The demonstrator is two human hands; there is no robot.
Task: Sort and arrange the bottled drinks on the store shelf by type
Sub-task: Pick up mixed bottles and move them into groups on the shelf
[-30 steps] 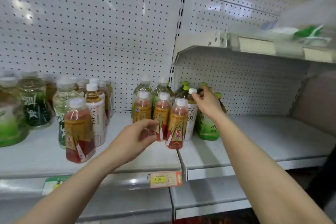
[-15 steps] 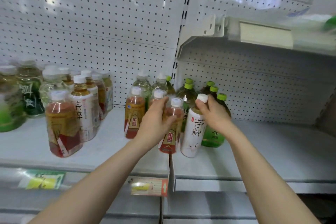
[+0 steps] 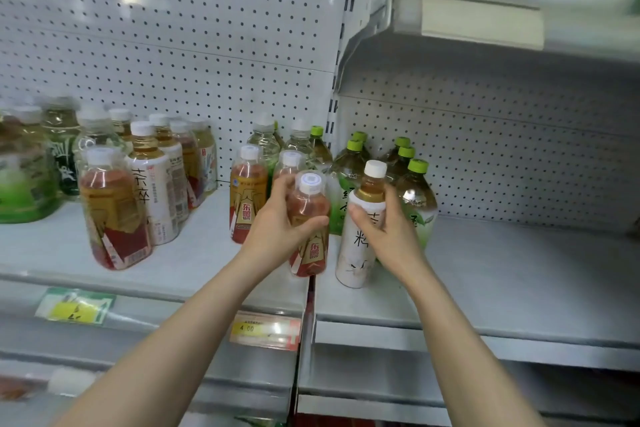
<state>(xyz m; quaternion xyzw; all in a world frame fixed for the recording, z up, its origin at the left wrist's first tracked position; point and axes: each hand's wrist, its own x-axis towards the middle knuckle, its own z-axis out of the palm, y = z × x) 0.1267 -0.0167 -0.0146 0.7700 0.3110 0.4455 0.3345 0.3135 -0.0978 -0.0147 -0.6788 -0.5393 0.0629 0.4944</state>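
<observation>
My left hand grips a red-and-gold labelled bottle with a white cap, at the shelf seam near the front edge. My right hand grips a white-labelled tea bottle just to its right, fingers wrapped round its shoulder. Behind them stand two more red-and-gold bottles, clear bottles and several green-capped green tea bottles. At the left another red-and-gold bottle stands beside a white-labelled tea bottle.
More mixed bottles, some green-labelled, crowd the far left of the shelf. The right shelf bay is bare past the green tea. A price tag hangs on the shelf rail. An upper shelf overhangs the right bay.
Both hands closed round their bottles and drew them forward toward the shelf front. The left hand moved from open air onto the red-and-gold bottle; the view came closer.
</observation>
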